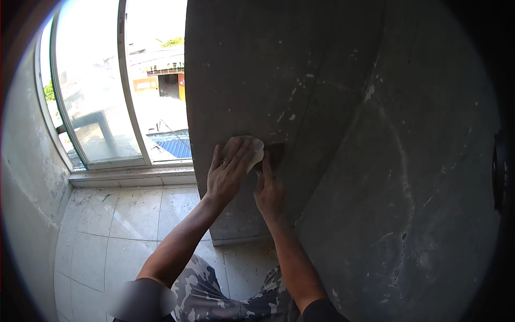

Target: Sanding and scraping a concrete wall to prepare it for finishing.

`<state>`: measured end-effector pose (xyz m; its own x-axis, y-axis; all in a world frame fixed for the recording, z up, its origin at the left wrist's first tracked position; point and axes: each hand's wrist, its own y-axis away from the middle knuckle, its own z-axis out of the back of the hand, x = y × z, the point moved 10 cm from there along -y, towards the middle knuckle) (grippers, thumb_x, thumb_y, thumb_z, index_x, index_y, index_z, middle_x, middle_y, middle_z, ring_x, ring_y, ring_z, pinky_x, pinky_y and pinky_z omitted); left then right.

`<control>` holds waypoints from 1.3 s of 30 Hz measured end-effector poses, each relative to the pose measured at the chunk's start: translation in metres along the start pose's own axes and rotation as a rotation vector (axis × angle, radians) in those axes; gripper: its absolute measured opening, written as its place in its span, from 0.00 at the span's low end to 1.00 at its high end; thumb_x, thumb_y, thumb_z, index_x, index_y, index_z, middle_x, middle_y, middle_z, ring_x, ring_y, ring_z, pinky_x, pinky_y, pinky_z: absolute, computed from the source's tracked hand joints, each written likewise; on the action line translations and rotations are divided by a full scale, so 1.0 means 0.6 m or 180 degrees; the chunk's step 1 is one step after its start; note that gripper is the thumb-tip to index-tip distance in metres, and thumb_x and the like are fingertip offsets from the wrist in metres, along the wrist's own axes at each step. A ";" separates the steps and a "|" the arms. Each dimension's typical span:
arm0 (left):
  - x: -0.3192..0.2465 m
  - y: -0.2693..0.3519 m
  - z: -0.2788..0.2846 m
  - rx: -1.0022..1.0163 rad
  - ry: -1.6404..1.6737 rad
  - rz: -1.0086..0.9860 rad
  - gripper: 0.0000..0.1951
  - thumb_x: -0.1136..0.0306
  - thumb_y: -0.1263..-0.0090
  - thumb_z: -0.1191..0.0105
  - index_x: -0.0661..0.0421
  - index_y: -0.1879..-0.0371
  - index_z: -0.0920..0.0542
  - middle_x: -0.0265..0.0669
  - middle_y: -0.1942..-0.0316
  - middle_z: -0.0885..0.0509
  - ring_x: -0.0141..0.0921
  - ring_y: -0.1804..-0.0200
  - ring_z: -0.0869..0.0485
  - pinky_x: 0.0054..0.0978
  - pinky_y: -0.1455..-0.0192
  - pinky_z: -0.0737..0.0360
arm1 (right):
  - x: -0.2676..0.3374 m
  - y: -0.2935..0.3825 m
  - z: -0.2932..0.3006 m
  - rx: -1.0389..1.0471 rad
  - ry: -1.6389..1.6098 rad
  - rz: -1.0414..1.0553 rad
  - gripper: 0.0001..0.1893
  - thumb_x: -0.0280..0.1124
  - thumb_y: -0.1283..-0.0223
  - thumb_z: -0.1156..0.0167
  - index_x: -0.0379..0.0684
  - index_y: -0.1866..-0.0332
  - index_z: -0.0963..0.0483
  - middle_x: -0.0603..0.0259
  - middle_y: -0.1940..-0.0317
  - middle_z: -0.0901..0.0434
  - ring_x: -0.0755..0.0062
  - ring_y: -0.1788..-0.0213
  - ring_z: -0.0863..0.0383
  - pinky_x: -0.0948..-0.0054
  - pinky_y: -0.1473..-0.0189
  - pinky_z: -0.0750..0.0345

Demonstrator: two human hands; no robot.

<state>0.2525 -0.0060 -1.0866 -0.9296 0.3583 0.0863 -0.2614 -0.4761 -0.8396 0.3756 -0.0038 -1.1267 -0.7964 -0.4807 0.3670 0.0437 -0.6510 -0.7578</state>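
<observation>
My left hand [229,171], with a ring on one finger, lies over a pale, rounded, flat piece [257,148] at the grey wall [249,92]. Its fingers cover much of that piece, whose material I cannot make out. Close beside it, my right hand [271,197] points its index finger up along a dark, flat, squarish piece [276,153], possibly a scraper blade. Shadow hides its lower part and the right hand's grip. Pale specks and scuffs mark the wall above both hands.
Left of the wall is a sliding window [94,88] above a tiled sill [132,177]. Pale floor tiles [132,217] bear dust and debris. A long crack [406,193] runs down the right-hand wall; a dark object [499,173] stands at the far right rim.
</observation>
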 end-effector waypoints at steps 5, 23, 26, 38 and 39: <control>0.007 -0.310 0.239 -0.1252 -0.0157 -0.0470 0.25 0.70 0.28 0.50 0.46 0.31 0.27 0.30 0.28 0.27 0.33 0.25 0.31 0.58 0.21 0.48 | 0.164 -0.286 0.241 -0.0716 0.0186 0.0609 0.26 0.35 0.27 0.47 0.47 0.25 0.36 0.41 0.63 0.16 0.41 0.60 0.13 0.51 0.62 0.17; 0.025 -0.305 0.279 -0.1409 -0.0147 -0.0661 0.23 0.72 0.29 0.47 0.53 0.34 0.26 0.38 0.27 0.29 0.37 0.23 0.33 0.43 0.22 0.35 | 0.191 -0.281 0.251 -0.0484 0.0114 0.0620 0.27 0.32 0.27 0.48 0.48 0.24 0.36 0.38 0.61 0.16 0.38 0.57 0.15 0.48 0.57 0.19; 0.083 -0.419 0.367 -0.2036 -0.0317 -0.0582 0.22 0.71 0.28 0.49 0.50 0.34 0.26 0.37 0.28 0.28 0.39 0.25 0.32 0.44 0.23 0.35 | 0.283 -0.426 0.326 -0.0489 0.0498 0.0717 0.25 0.39 0.26 0.50 0.48 0.27 0.34 0.39 0.64 0.15 0.36 0.56 0.15 0.45 0.53 0.19; 0.103 -0.417 0.360 -0.2011 -0.0541 -0.0846 0.20 0.73 0.29 0.48 0.49 0.37 0.22 0.36 0.30 0.25 0.40 0.29 0.27 0.40 0.26 0.29 | 0.161 -0.317 0.260 0.0021 0.0906 0.0494 0.26 0.38 0.25 0.49 0.49 0.25 0.36 0.42 0.66 0.15 0.41 0.58 0.13 0.49 0.54 0.16; 0.104 -0.429 0.360 -0.2015 -0.0554 -0.0841 0.20 0.73 0.29 0.48 0.49 0.37 0.22 0.36 0.30 0.25 0.40 0.29 0.27 0.40 0.26 0.29 | 0.177 -0.340 0.273 -0.0148 0.0783 0.0597 0.25 0.40 0.24 0.51 0.50 0.25 0.36 0.42 0.65 0.15 0.38 0.58 0.14 0.48 0.53 0.17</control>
<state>0.2055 -0.0344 -0.7492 -0.8977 0.2388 0.3704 -0.3319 0.1864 -0.9247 0.3811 -0.0182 -0.8447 -0.8994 -0.4296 0.0810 0.1807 -0.5341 -0.8259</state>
